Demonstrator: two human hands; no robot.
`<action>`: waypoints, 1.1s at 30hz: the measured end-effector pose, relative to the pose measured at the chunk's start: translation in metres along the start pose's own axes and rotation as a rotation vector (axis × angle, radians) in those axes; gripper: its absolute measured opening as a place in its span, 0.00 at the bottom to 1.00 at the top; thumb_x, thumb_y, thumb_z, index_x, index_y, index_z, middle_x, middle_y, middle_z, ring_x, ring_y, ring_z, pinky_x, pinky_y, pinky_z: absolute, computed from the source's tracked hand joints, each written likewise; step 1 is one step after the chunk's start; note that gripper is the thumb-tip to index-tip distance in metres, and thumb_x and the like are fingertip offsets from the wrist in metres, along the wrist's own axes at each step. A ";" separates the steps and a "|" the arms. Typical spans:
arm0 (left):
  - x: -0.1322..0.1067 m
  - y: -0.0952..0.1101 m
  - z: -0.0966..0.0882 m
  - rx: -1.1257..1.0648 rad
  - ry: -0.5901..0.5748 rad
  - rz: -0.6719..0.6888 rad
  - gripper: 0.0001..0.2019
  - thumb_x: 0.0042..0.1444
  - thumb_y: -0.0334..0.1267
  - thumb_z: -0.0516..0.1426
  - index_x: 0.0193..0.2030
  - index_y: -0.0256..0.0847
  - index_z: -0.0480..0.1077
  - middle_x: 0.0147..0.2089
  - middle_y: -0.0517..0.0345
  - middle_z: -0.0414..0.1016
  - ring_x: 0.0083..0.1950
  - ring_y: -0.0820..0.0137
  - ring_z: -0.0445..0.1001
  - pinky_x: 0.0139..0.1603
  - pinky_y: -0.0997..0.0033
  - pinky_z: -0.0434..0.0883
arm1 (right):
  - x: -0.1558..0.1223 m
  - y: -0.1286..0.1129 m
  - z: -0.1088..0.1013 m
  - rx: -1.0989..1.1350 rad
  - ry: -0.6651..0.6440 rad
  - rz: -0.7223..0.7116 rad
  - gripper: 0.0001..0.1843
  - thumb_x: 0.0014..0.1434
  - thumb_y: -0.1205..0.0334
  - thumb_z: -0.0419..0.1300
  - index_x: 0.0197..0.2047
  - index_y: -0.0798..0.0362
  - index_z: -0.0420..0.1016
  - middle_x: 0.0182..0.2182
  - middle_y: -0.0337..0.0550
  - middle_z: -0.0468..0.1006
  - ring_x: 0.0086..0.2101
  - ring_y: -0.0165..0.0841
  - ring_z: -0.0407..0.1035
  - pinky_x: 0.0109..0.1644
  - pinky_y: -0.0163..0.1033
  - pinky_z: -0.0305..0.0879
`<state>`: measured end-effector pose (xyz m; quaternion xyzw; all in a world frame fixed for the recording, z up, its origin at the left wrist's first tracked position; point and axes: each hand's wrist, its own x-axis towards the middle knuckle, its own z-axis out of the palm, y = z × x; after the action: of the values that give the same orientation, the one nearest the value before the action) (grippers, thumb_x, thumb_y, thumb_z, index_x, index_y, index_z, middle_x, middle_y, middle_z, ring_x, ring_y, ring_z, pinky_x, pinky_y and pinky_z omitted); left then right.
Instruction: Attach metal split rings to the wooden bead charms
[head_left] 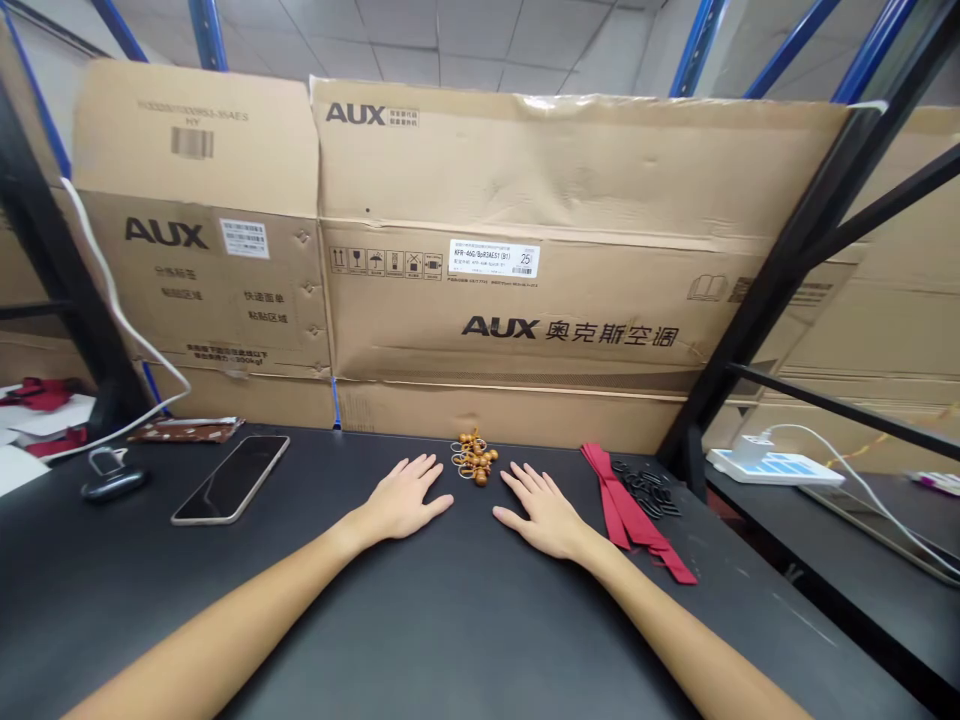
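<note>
Lying between left hand (pixel 405 500) and right hand (pixel 549 512), both laid flat and splayed, beaded keyrings (pixel 476 464) are heaped on the tabletop (pixel 465 630), ring ends turned mostly left, long axis aimed roughly toward the AUX carton (pixel 585 180)

Bead pile (pixel 474 460): pieces overlap, can't count. Black pieces (pixel 651 492) right of it: overlapping, too small to identify. Forearms (pixel 247 620) nearer than it: bottom edge cuts both. Papers (pixel 56 420) far left of it: cut off. Upper carton print (pixel 193 113), behind-left: blurred.
</note>
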<state>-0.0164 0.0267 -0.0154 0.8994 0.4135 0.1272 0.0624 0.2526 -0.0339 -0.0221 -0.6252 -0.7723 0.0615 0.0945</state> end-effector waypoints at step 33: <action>0.000 0.000 0.000 0.002 -0.008 -0.002 0.34 0.61 0.61 0.43 0.66 0.38 0.56 0.70 0.46 0.50 0.71 0.58 0.47 0.69 0.53 0.45 | 0.000 -0.002 -0.002 -0.013 -0.011 0.009 0.45 0.58 0.30 0.39 0.69 0.53 0.49 0.68 0.47 0.44 0.67 0.43 0.35 0.68 0.51 0.33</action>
<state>-0.0160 0.0269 -0.0152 0.8996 0.4141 0.1232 0.0634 0.2514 -0.0339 -0.0202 -0.6288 -0.7704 0.0604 0.0860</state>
